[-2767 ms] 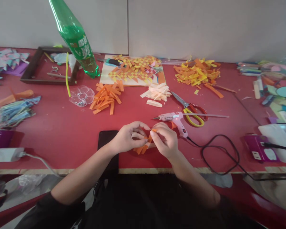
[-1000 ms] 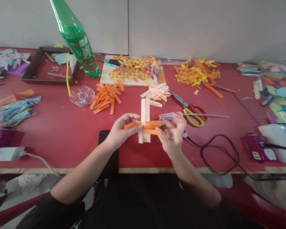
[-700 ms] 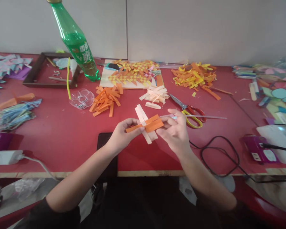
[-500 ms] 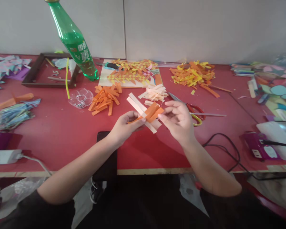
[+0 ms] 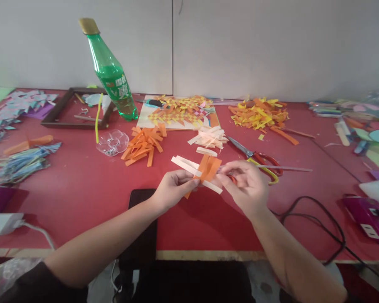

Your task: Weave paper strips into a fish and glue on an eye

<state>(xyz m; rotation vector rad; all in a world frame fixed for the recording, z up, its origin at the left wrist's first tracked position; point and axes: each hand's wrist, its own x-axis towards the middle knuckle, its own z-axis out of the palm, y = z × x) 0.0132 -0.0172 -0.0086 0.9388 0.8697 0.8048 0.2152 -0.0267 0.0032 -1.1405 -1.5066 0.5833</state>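
Orange paper strips (image 5: 209, 167) cross pale pink paper strips (image 5: 185, 165) in a small interlaced piece held above the table. My left hand (image 5: 176, 189) pinches this piece at its left side between thumb and fingers. At the right edge, my right hand (image 5: 248, 185) has its thumb and forefinger closed on the strips; its fingertips partly hide the ends. Just beyond the piece lies a pile of loose pale strips (image 5: 211, 136). Orange strips (image 5: 143, 143) are heaped to the left of it. Behind my right hand rest scissors (image 5: 240, 146) with red and yellow handles.
A green bottle (image 5: 115, 84) stands at the back left beside a dark frame (image 5: 72, 125) and a clear flower-shaped bead tray (image 5: 121, 141). Orange and yellow folded pieces (image 5: 259, 113) form a back-right pile. A black phone-like slab (image 5: 142, 227) lies by my left forearm; a black cable (image 5: 334, 219) curls right.
The view has tilted up and shifted a little, so the table sits lower. Both hands still hold the strip piece, which has turned slightly, its orange strips now more upright.
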